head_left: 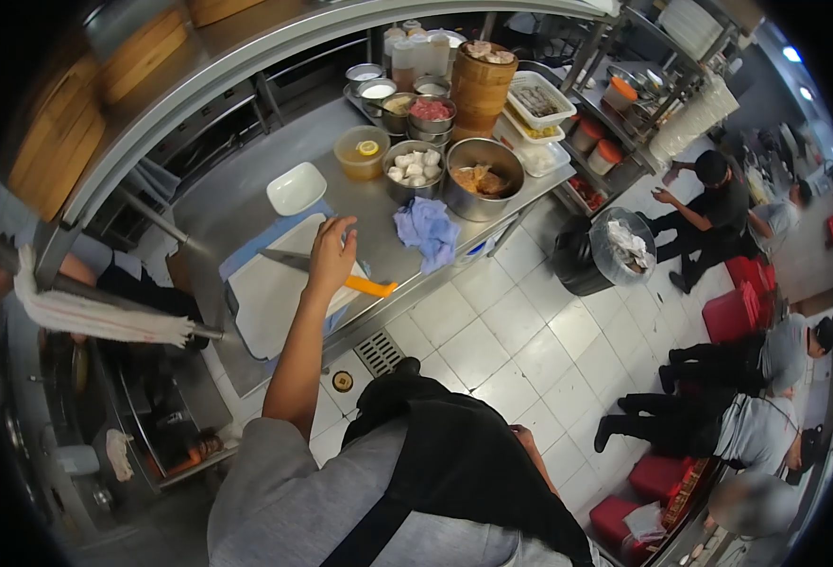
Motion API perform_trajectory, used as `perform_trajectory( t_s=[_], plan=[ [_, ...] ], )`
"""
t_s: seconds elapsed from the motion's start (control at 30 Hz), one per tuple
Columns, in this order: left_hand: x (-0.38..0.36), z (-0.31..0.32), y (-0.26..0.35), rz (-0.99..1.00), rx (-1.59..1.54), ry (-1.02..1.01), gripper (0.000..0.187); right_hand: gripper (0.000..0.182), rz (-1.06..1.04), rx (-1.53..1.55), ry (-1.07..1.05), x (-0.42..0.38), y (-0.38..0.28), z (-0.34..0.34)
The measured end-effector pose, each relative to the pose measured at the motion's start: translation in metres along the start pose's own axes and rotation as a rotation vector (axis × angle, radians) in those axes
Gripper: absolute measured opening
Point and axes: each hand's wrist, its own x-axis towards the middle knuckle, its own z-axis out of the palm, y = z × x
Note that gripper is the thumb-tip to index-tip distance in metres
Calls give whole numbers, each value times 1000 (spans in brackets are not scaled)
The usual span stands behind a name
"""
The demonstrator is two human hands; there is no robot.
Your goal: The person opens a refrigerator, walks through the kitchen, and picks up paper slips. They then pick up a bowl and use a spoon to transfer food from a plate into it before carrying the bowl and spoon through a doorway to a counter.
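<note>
My left hand [331, 253] reaches over a white cutting board [270, 288], its fingers loosely bent and apart. Beneath it lies a knife with an orange handle [371, 285], its blade [286, 257] showing on the other side of the hand. A blue cloth [246, 248] sticks out from under the board. Just beyond stands a white dish [296, 189], and to the right lies a crumpled blue cloth [426, 232]. Down by the side of my black apron, my right hand [526, 440] shows only in part, its fingers hidden.
Metal pots hold white round pieces [415, 170] and brown food [481, 180]. A tub with a lemon slice [367, 148] and a bamboo steamer [481, 94] stand nearby. A lined bin [621, 248] is on the tiled floor; several people [709, 203] are at the right.
</note>
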Motion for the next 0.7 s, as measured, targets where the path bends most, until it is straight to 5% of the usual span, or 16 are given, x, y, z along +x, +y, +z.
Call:
perform_trajectory(
  t_s=[0.17, 0.2, 0.23, 0.27, 0.3, 0.33, 0.37, 0.4, 0.6, 0.7],
  plan=[
    [19, 43, 12, 101, -40, -118, 24, 23, 8, 151, 2, 4, 41, 16],
    [25, 54, 14, 157, -13, -156, 25, 22, -378, -487, -28, 24, 82, 14],
    [31, 66, 12, 242, -42, -183, 25, 24, 114, -127, 90, 14, 61, 23],
    [37, 77, 14, 282, -47, -234, 25, 29, 176, -6, 50, 9, 58, 22],
    [41, 86, 18, 272, -43, -283, 25, 27, -411, -304, -10, 69, 157, 28],
    [44, 95, 18, 258, -37, -326, 25, 25, -500, -259, 5, 36, 116, 31],
    [46, 107, 14, 283, -42, -365, 25, 26, -267, -430, 81, 36, 109, 40],
    [49, 122, 3, 299, 34, -398, 24, 26, -310, -114, 119, 49, 140, 50],
    [66, 181, -45, 298, 307, -590, 23, 25, -50, 53, 575, -1, 110, 79],
    [81, 191, -56, 236, 404, -678, 27, 28, 201, 427, 416, -17, 101, 80]
  ],
)
